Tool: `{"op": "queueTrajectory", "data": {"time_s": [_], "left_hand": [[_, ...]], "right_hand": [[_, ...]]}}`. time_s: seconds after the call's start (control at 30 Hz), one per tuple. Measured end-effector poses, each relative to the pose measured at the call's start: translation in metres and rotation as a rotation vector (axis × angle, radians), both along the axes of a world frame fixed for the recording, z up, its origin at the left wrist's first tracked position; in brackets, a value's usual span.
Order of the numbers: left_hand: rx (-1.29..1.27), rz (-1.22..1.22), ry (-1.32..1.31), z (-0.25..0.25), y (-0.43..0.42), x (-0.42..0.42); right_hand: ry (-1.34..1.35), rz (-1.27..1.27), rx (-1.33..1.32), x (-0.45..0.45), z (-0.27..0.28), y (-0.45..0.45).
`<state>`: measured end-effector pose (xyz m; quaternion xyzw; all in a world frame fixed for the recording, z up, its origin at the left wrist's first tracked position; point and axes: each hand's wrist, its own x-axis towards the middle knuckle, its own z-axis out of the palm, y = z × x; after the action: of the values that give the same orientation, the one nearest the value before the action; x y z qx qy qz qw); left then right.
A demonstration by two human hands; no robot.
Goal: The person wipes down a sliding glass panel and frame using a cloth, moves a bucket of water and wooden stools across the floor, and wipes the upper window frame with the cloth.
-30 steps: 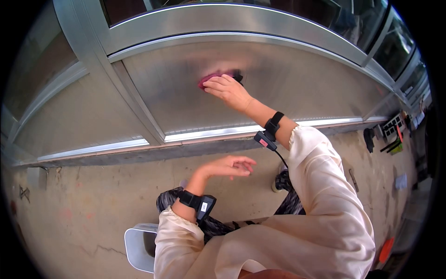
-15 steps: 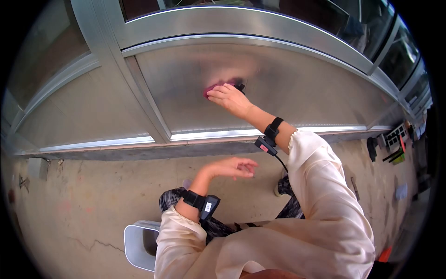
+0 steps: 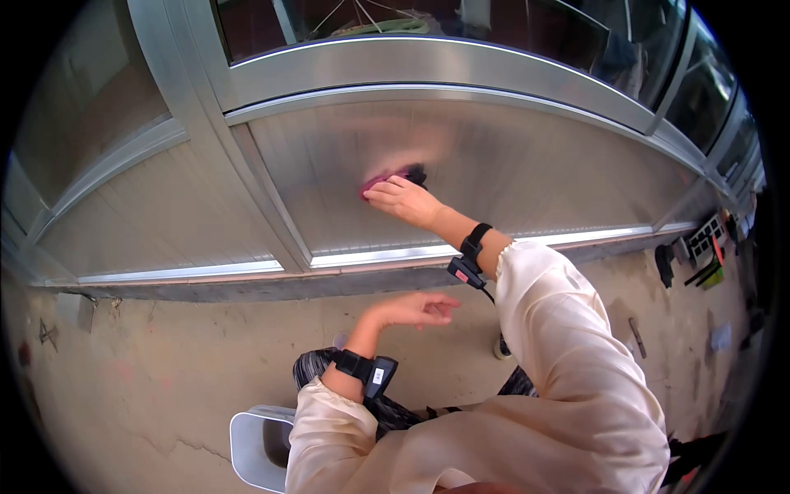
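My right hand (image 3: 405,202) presses a dark red and black cloth (image 3: 416,175) flat against the brushed metal panel (image 3: 527,181) in front of me. The fingers lie over the cloth and hide most of it. Lower down, my left hand (image 3: 420,309) hangs in the air above the floor, its fingers loosely stretched out and apart, holding nothing. A light-coloured bucket (image 3: 234,445) with murky liquid inside stands at lower left, beside my left sleeve.
Metal frame bars (image 3: 247,165) divide the panels, with glass windows (image 3: 527,41) above. A low concrete ledge (image 3: 214,290) runs under them. On the floor (image 3: 164,354) at right lie a stick-like tool (image 3: 637,336) and assorted items. A grey block (image 3: 76,311) stands at left.
My view has shifted, so the panel and floor sit lower in it. My right hand stays on the cloth against the panel; my left hand still hangs free.
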<state>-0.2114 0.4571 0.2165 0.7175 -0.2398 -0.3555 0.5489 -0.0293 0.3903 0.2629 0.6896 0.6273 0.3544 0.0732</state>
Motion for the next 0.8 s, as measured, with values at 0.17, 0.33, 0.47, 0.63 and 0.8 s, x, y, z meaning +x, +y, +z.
{"op": "queueTrajectory", "data": {"time_s": [0.17, 0.33, 0.47, 0.63, 0.8], "left_hand": [[0.057, 0.000, -0.006, -0.014, 0.001, 0.000], [0.078, 0.018, 0.015, -0.010, -0.004, 0.006], [0.097, 0.029, 0.015, -0.011, -0.011, 0.006], [0.102, 0.055, 0.037, -0.021, -0.008, 0.006], [0.194, 0.068, 0.018, -0.032, 0.000, 0.004]], "right_hand": [[-0.078, -0.089, -0.053, 0.010, 0.038, -0.056], [-0.124, -0.046, 0.381, 0.026, 0.111, -0.090], [-0.080, -0.081, 0.363, 0.028, 0.066, -0.093], [-0.004, -0.079, 0.105, 0.027, -0.015, -0.114], [0.103, -0.085, 0.144, 0.019, 0.019, -0.128]]}}
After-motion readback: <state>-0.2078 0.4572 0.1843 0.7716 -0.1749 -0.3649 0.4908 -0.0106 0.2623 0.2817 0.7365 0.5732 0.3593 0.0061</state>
